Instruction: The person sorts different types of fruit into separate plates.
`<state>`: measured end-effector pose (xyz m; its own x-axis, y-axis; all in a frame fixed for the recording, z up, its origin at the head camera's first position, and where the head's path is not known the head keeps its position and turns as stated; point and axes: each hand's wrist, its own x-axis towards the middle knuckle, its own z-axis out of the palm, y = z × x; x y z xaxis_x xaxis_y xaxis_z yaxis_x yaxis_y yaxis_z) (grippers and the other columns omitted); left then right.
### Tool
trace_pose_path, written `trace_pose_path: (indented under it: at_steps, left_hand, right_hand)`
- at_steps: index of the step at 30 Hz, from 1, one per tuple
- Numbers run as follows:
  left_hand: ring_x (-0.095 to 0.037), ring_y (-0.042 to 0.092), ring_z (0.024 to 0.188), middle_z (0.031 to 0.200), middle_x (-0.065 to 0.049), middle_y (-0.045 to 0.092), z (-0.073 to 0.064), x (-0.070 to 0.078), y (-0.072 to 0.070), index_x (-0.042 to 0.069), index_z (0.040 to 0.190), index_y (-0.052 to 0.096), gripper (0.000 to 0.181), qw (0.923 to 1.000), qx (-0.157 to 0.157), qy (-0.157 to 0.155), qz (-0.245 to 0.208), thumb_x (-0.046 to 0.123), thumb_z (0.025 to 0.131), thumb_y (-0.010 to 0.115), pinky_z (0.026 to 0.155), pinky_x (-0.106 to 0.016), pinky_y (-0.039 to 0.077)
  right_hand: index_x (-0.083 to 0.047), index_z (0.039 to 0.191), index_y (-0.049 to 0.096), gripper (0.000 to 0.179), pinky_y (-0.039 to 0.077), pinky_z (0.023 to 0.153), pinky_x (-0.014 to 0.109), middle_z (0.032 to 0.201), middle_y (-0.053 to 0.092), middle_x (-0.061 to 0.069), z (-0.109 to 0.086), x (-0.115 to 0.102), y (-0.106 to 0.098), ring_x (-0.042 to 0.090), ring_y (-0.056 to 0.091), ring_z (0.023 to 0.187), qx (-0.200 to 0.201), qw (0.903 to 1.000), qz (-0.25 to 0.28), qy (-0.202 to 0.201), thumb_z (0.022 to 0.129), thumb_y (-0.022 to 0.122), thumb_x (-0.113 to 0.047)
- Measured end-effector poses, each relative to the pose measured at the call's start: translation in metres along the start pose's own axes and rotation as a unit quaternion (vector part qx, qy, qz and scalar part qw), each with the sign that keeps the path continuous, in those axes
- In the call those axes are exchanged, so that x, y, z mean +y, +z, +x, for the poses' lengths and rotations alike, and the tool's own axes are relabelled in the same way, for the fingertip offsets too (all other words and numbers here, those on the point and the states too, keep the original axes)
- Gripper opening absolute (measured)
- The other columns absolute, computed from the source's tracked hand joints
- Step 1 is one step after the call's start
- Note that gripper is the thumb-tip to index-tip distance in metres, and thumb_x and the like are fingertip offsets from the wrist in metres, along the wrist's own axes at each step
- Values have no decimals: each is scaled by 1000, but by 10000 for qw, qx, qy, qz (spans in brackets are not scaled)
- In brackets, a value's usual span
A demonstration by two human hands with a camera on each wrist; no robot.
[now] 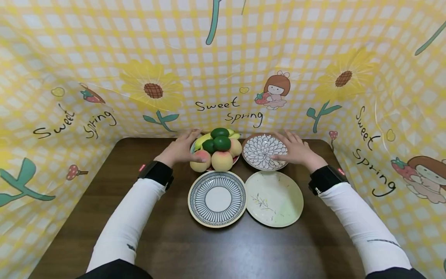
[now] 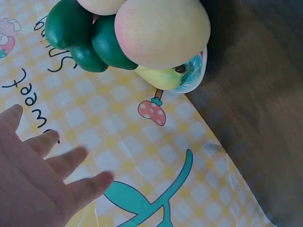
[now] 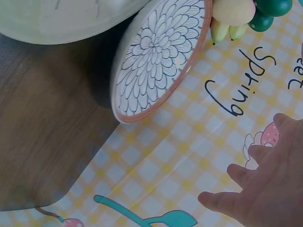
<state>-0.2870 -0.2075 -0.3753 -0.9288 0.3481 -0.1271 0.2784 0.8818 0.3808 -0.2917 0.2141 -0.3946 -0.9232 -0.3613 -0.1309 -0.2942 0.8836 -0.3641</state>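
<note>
A plate (image 2: 202, 71) piled with fruit stands at the back of the table. On it are several peaches (image 1: 222, 161), dark green oval fruits (image 1: 222, 143) and yellow bananas (image 1: 203, 140). My left hand (image 1: 182, 149) hovers at the left side of this pile, fingers spread; in the left wrist view it holds nothing. Right of the fruit is a brown-rimmed plate (image 1: 263, 152) with a petal pattern. Over its right edge is my right hand (image 1: 294, 150), fingers spread and holding nothing. Whether either hand touches anything is unclear in the head view.
In front of the fruit lies a plate (image 1: 218, 199) with dark radial lines. Beside it, on the right, sits a pale green plate (image 1: 275, 199) with a sprig design. The brown table (image 1: 167, 240) meets a yellow checked cloth (image 1: 209, 77) at the back and sides.
</note>
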Motion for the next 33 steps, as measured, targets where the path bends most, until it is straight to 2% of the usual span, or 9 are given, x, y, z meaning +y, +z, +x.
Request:
trace_pose_path:
  at_steps: [2,5,9,17,24,28,30,33]
  left_hand:
    - [-52,22,153,173,-20,6,-5,-3,2,24,166,10,111,9998,-17,29,-177,51,85,80,118,-70,29]
    - [-52,28,152,172,-23,7,-14,-10,8,23,166,10,111,9995,-112,-7,-311,49,85,81,115,-66,37]
    - [-49,27,153,171,-23,12,-26,-22,16,22,166,11,111,9989,-184,-167,-399,48,84,81,116,-65,36]
    - [-47,21,156,169,-26,19,-41,-40,33,14,166,12,113,9961,-349,-418,-688,55,84,79,122,-64,27]
    - [-47,29,153,167,-26,26,-49,-48,49,9,164,16,107,9928,-452,-666,-883,53,87,77,122,-61,30]
    - [-47,36,149,164,-29,31,-59,-50,65,8,164,15,102,9862,-700,-950,-1164,53,92,71,121,-60,33]
    - [-48,42,145,159,-32,38,-64,-50,76,6,164,15,98,9812,-829,-1053,-1392,52,95,66,118,-60,36]
    - [-44,60,127,142,-32,56,-70,-49,95,2,163,15,89,9707,-952,-1166,-1871,47,100,60,109,-55,47]
  right_hand:
    - [-20,165,16,101,11,116,81,172,-1,23,1,-4,0,53,1,156,46,10000,43,-53,90,61,-71]
    - [-19,165,16,97,11,117,80,172,-1,23,5,-11,2,52,0,157,48,9999,81,-106,93,62,-64]
    - [-20,166,11,94,10,119,78,172,-2,23,10,-21,5,52,-1,157,2,9999,93,-101,96,63,-55]
    - [-21,166,11,95,13,119,77,172,-1,23,22,-41,9,53,3,156,-4,9996,117,-262,95,63,-55]
    - [-24,166,10,96,15,118,78,173,-2,20,43,-61,11,54,4,157,-3,9986,136,-509,94,63,-58]
    - [-21,166,12,96,17,118,78,173,-1,22,53,-74,14,53,2,157,23,9975,229,-670,94,65,-55]
    - [-20,166,14,95,17,119,77,172,0,23,59,-81,18,53,1,157,55,9966,332,-751,94,67,-52]
    - [-18,165,17,96,19,121,73,172,3,24,70,-92,26,52,2,158,118,9953,396,-873,92,69,-51]
